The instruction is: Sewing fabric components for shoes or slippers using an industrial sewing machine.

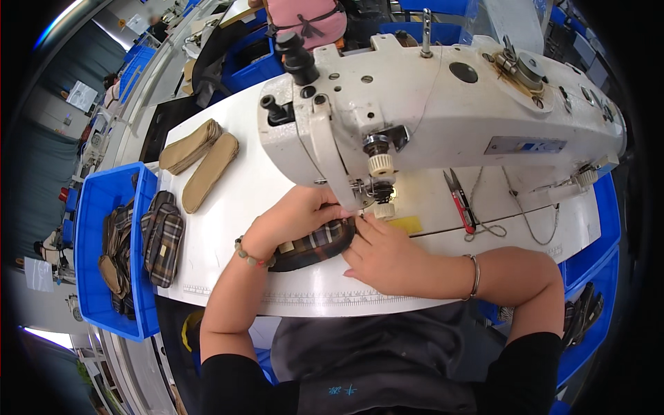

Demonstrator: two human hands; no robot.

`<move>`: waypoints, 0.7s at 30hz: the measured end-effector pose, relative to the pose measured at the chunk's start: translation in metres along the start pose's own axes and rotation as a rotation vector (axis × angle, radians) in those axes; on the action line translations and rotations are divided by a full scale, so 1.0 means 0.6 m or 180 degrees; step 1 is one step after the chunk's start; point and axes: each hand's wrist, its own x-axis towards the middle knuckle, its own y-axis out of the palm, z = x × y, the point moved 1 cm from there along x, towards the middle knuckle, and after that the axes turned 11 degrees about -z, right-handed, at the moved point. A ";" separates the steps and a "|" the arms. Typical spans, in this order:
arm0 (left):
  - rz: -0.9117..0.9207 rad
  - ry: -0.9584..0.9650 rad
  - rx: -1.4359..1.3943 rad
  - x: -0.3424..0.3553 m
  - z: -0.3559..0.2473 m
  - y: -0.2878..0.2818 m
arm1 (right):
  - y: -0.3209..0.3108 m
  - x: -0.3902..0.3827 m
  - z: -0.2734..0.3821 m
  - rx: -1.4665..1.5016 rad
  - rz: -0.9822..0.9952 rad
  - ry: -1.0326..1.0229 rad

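Note:
A brown plaid fabric shoe piece (308, 252) with a dark edge lies beneath the head of the white sewing machine (443, 93), beside the presser mechanism (382, 190). My left hand (294, 214) grips the piece from above, its fingers bent at the upper edge near the needle area. My right hand (384, 256) holds the right end, fingers curled against it and partly hiding it. The needle point is hidden behind the machine head and fingers. A yellow guide plate (404, 225) shows just right of my fingertips.
Tan soles (207, 173) lie at the back left. A blue bin (86, 228) of plaid pieces stands left, with more pieces (162, 242) at its side. Red-handled snips (465, 214) and grey cords (484, 233) lie right. Another blue bin (595, 332) is lower right. A pink-clad person (304, 17) sits opposite.

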 end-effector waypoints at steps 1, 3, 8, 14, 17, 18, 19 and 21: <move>-0.0128 0.0089 -0.0009 -0.005 -0.002 0.000 | -0.004 0.000 0.006 -0.0166 0.0049 -0.0180; -0.0219 0.0161 0.0041 -0.007 0.002 0.008 | -0.007 -0.005 0.013 -0.0218 0.0062 -0.0266; -0.0674 0.0280 0.1222 -0.010 -0.020 0.005 | -0.007 0.001 0.007 -0.0194 -0.0131 -0.0341; -0.0656 0.0231 0.1290 -0.011 -0.016 0.004 | -0.001 0.005 -0.022 0.0241 -0.0394 -0.0454; -0.0592 0.0197 0.1035 -0.011 -0.009 0.001 | 0.000 0.011 -0.028 0.0168 -0.1032 -0.0619; -0.0565 0.0151 0.0870 -0.011 -0.006 0.000 | -0.010 0.016 -0.026 -0.0198 -0.1099 -0.0480; -0.0570 0.0149 0.0866 -0.011 -0.004 -0.001 | -0.015 0.019 -0.024 -0.0565 -0.1165 -0.0339; -0.0554 0.0248 0.0784 -0.011 -0.001 -0.001 | -0.011 0.020 -0.023 -0.0681 -0.1303 -0.0343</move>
